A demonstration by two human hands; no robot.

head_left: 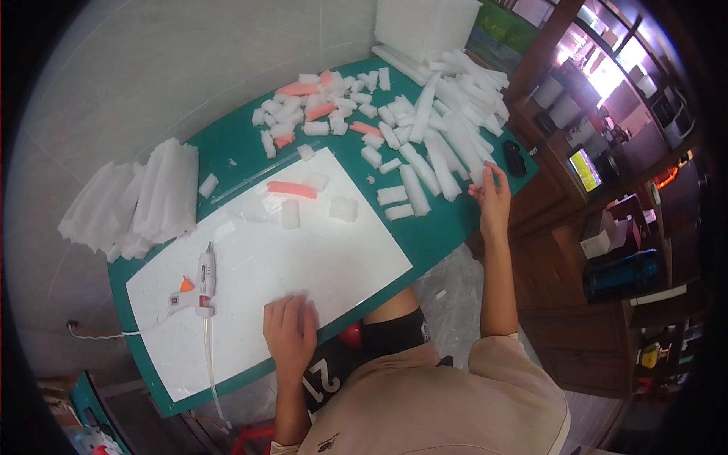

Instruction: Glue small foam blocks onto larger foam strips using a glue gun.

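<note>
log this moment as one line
left hand flat on white board | right hand touching long foam strips | glue gun idle on board

I work in what looks like a home craft corner. A green table (425, 243) at centre frame carries a white work board (303, 258), a hot glue gun (201, 284) at lower left and piled white foam strips (447, 121) at upper centre. Dark wooden shelving (607, 152) with household clutter fills the right of the frame; pale tiled flooring (152, 76) shows at upper left.

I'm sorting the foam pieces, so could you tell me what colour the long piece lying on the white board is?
Salmon pink, clearest in the head view: foam strip.
</note>
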